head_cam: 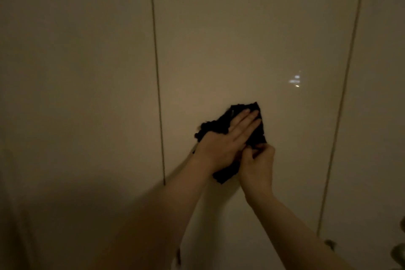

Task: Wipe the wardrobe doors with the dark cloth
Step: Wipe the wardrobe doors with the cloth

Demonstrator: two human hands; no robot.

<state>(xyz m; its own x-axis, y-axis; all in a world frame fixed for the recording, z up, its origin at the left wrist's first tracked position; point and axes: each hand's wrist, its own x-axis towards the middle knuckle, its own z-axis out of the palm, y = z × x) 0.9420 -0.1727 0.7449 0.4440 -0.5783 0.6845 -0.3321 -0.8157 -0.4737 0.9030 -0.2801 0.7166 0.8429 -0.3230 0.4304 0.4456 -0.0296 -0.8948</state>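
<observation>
Glossy beige wardrobe doors fill the head view; the middle door lies between two thin vertical gaps. A dark, nubbly cloth is spread flat on the middle door. My left hand lies on the cloth with straight fingers and presses it to the door. My right hand is just below and to the right, its fingers curled, pinching the cloth's lower right edge. Part of the cloth is hidden under both hands.
The left door and the right door flank the middle one. A small bright reflection shows on the middle door. Some green leaves poke in at the bottom right corner.
</observation>
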